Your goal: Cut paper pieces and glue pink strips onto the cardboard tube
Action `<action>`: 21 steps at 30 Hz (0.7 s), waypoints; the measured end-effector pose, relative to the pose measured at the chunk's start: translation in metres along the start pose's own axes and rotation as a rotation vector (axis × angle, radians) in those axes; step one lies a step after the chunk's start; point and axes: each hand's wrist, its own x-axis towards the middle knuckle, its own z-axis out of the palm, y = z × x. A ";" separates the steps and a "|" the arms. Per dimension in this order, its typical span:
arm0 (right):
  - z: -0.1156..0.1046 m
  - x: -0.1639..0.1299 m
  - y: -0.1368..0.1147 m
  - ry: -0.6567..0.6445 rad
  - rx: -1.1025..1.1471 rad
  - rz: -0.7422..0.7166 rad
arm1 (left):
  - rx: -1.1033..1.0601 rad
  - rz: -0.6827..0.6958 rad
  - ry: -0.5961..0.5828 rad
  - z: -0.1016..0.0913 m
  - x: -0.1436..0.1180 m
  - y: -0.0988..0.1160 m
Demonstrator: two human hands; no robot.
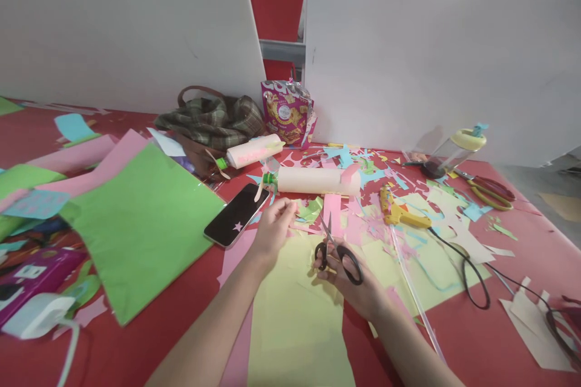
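Observation:
My left hand (276,224) is closed in a pinch above the yellow paper sheet (297,314), its fingertips at the edge of a small green paper piece (311,210). In my right hand (347,278) is a pair of scissors (336,248) with black handles, its blades slightly apart and pointing away from me, just right of the green piece. Beyond both hands lies a cream paper-wrapped bottle (313,182) on its side, with a green cap at its left end. A black phone (237,215) with a pink star on its screen is left of my left hand.
A yellow glue gun (402,211) with its cord lies right, near red-handled scissors (490,190) and a clear jar (456,154). A large green sheet (145,230) covers the left. Behind are another wrapped bottle (254,152), a plaid bag (213,118) and a snack bag (288,112).

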 end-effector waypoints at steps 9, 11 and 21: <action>-0.002 0.000 -0.001 -0.020 0.019 -0.036 | -0.152 -0.017 0.109 -0.027 0.019 -0.003; -0.002 0.000 -0.002 0.009 0.005 -0.060 | -0.158 -0.010 0.118 -0.028 0.020 -0.002; 0.002 0.000 0.002 0.143 -0.146 -0.011 | 0.015 0.001 -0.015 -0.012 0.012 -0.006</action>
